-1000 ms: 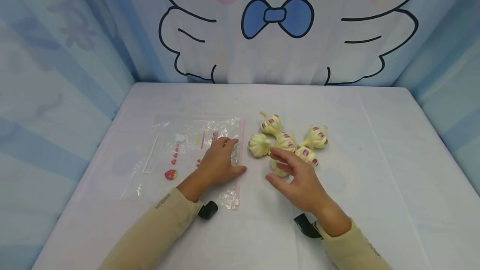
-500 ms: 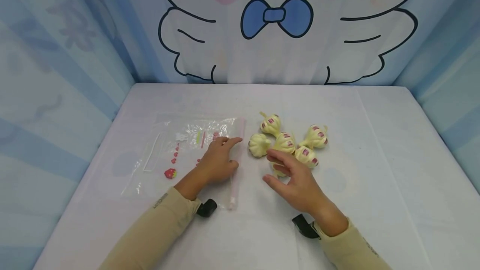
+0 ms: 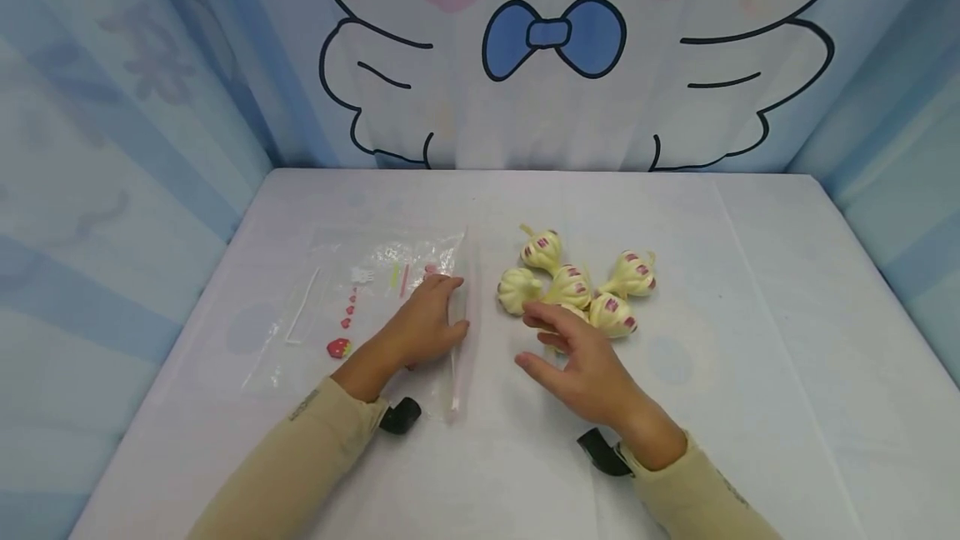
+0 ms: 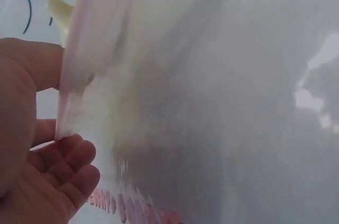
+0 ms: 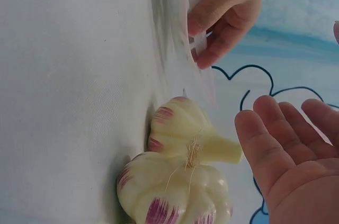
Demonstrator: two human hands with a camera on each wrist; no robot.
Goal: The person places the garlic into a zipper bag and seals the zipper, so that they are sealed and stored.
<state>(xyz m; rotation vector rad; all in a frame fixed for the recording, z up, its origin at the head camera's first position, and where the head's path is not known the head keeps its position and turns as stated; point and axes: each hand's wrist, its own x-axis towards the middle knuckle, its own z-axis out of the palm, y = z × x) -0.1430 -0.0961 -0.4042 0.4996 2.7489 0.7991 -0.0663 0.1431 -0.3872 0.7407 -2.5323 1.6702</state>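
Note:
My left hand (image 3: 420, 327) pinches the pink zip edge of a clear plastic zip bag (image 3: 375, 307). In the left wrist view the bag (image 4: 212, 102) stretches up from the thumb and fingers, raised along that edge. The right wrist view also shows the left hand (image 5: 228, 17) gripping this edge. My right hand (image 3: 581, 365) hovers with loosely bent fingers at the near side of a cluster of garlic bulbs and holds nothing. One purple-streaked garlic bulb (image 5: 175, 192) lies beside its fingers in the right wrist view. Part of the cluster is hidden behind that hand.
Several garlic bulbs (image 3: 570, 283) lie grouped right of the bag, one garlic bulb (image 3: 632, 273) at the cluster's right side. A white cloth covers the table (image 3: 750, 340). Behind it hangs a cartoon-printed curtain (image 3: 555, 115), with blue curtains at both sides.
My left hand has closed on the bag's zip edge and drawn it a little to the left, lifting it. The right hand has drifted slightly left; the garlic bulbs have stayed put.

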